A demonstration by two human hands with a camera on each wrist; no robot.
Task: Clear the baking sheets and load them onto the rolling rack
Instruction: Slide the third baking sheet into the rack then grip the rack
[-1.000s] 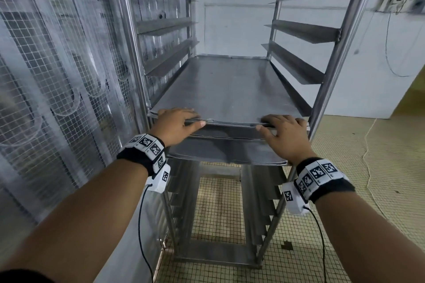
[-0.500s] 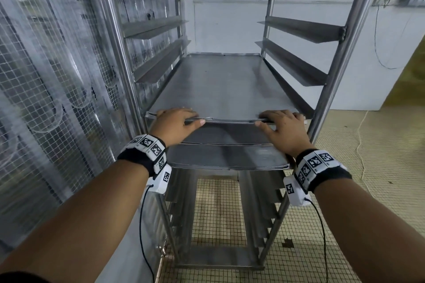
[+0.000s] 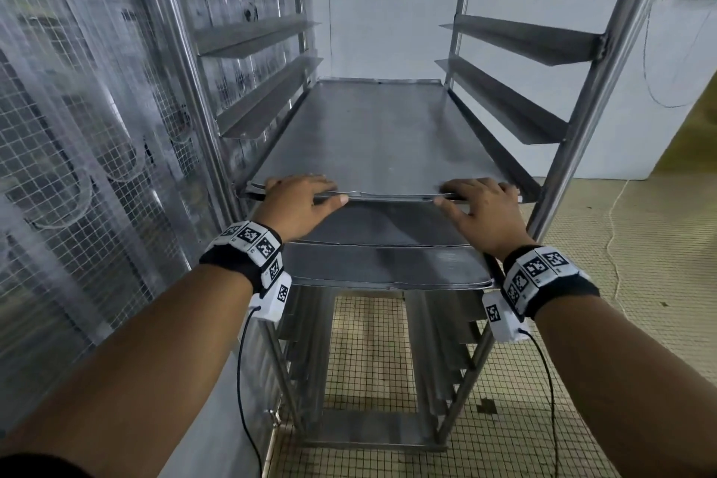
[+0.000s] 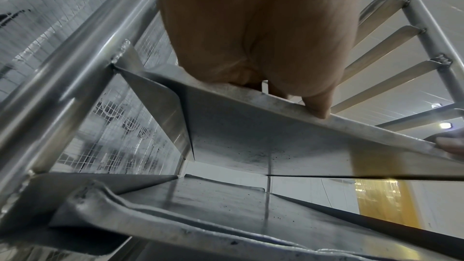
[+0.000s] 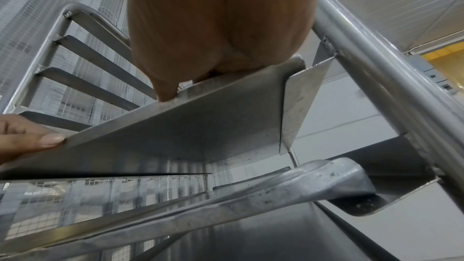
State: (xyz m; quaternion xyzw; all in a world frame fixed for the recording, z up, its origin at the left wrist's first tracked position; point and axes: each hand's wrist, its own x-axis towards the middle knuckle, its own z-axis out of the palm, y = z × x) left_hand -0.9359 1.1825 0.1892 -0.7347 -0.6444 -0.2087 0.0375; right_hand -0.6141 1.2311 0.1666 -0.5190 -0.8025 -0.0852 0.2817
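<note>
A grey metal baking sheet (image 3: 380, 136) lies on the runners of the steel rolling rack (image 3: 605, 62), almost fully inside. My left hand (image 3: 300, 202) rests on the left part of its near edge, fingers flat on top and thumb along the rim. My right hand (image 3: 481, 206) lies the same way on the right part. From below, the left wrist view shows the left hand (image 4: 251, 27) over the sheet's underside (image 4: 276, 136), and the right wrist view shows the right hand (image 5: 213, 17) above the sheet (image 5: 188, 136). Two more sheets (image 3: 388, 229) sit on lower runners, sticking out further.
Bare angled runners (image 3: 516, 35) line both sides above the top sheet. A wire-mesh panel (image 3: 77, 167) stands close on the left. Behind the rack is a white wall; below is a small-tiled floor (image 3: 372, 353) with a thin cable (image 3: 613, 237) at the right.
Both hands keep the same hold on the top sheet's near edge. The view has drifted slightly; the sheet sits about where it was.
</note>
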